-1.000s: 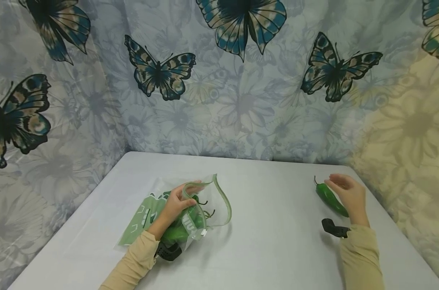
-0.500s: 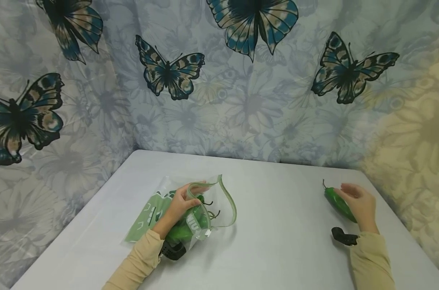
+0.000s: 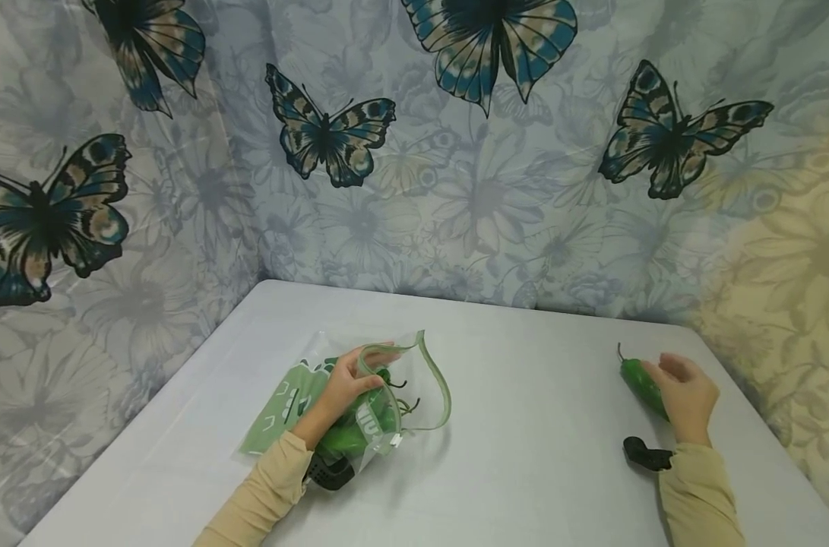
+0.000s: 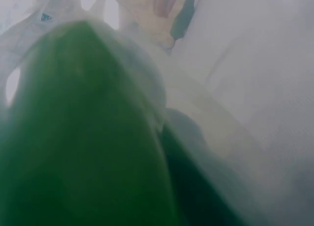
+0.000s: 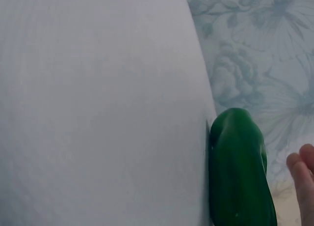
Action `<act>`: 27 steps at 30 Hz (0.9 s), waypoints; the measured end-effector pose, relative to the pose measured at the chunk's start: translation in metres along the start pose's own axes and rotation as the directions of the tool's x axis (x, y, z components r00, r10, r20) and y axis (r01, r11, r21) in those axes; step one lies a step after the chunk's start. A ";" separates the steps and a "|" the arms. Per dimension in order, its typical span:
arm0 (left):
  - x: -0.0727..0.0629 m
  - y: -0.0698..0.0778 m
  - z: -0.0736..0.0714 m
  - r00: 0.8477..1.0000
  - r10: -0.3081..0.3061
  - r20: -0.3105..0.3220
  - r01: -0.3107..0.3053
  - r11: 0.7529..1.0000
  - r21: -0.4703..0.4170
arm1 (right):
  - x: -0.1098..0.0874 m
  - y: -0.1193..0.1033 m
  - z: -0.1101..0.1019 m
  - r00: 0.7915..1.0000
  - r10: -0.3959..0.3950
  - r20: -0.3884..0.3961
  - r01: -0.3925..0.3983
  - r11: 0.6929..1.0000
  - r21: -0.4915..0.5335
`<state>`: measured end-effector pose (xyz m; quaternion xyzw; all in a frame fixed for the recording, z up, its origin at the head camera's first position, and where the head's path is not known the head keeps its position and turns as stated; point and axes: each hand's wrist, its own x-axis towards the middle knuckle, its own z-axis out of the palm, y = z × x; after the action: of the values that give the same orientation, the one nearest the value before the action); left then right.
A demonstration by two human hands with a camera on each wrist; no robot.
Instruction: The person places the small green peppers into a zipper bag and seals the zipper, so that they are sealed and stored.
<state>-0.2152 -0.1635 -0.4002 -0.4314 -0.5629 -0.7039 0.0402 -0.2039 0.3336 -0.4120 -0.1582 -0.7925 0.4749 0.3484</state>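
My left hand (image 3: 346,384) grips the near rim of a clear and green zip bag (image 3: 270,418) at its mouth. Inside the bag lie green chili peppers (image 3: 342,437), their stems showing at the opening. One of them fills much of the left wrist view (image 4: 83,137), blurred. On the right of the table, my right hand (image 3: 688,395) is over a single green chili pepper (image 3: 643,386), partly covering its lower end. In the right wrist view that pepper (image 5: 240,172) stands large, with fingertips (image 5: 300,162) to its right, apart from it.
Both hands work on a white table (image 3: 510,425). Behind it hangs a butterfly-patterned cloth (image 3: 482,205), which also runs along the left and right sides. A black wrist camera (image 3: 647,454) sits at the right wrist and another (image 3: 330,472) at the left.
My right hand has lowered beside the single pepper, its fingers drawing in. The left hand keeps its hold on the bag. The whole head view has shifted slightly to the right.
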 end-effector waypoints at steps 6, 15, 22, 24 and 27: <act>-0.001 -0.001 0.000 1.000 0.030 -0.004 -0.030 1.000 0.008 | -0.003 -0.002 0.002 1.000 -0.009 0.014 0.011 0.994 -0.108; -0.001 0.000 -0.001 0.999 0.034 0.002 -0.034 0.999 -0.002 | -0.005 -0.003 0.002 0.991 0.039 0.128 -0.010 0.977 -0.214; -0.002 -0.006 -0.003 1.000 0.018 -0.002 -0.018 1.000 0.018 | -0.006 0.001 -0.003 0.970 0.059 0.234 0.010 0.959 -0.282; -0.002 -0.006 -0.002 1.000 0.019 -0.004 -0.019 1.000 0.018 | -0.007 0.002 -0.004 0.963 0.024 0.267 0.057 0.954 -0.293; 0.000 -0.004 0.000 1.000 0.019 -0.004 -0.019 1.000 0.007 | -0.008 0.003 -0.007 0.946 -0.013 0.325 0.109 0.954 -0.279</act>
<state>-0.2173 -0.1620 -0.4035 -0.4350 -0.5611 -0.7025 0.0493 -0.1936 0.3342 -0.4157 -0.1042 -0.9046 0.3601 0.2030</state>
